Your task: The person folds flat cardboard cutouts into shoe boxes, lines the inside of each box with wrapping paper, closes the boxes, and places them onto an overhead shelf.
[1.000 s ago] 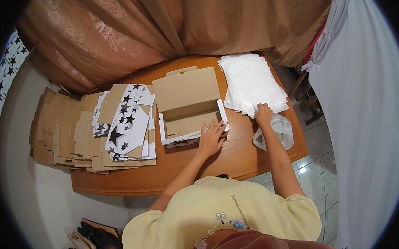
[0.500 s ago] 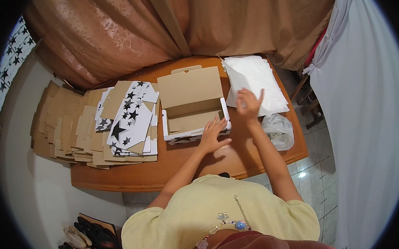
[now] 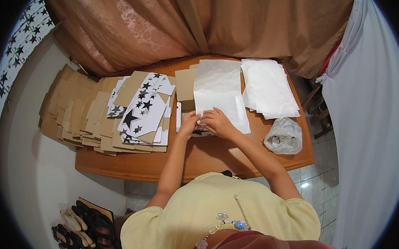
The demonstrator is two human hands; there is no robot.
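On the wooden table (image 3: 201,158), both hands, left hand (image 3: 189,123) and right hand (image 3: 217,122), pinch the near edge of a white tissue sheet (image 3: 218,90), its long axis running away from the person.

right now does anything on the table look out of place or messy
Nothing looks spilled or damaged. The flat cardboard blanks sit in a loose, fanned-out pile that overhangs the wooden table's left edge. The left hand and right hand meet at the near edge of a white tissue sheet spread over the open box.

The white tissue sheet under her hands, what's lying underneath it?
The white tissue sheet covers an open cardboard box; only its brown lid and white left edge show. Both the left hand and right hand press the sheet's near edge. The box's inside is hidden.
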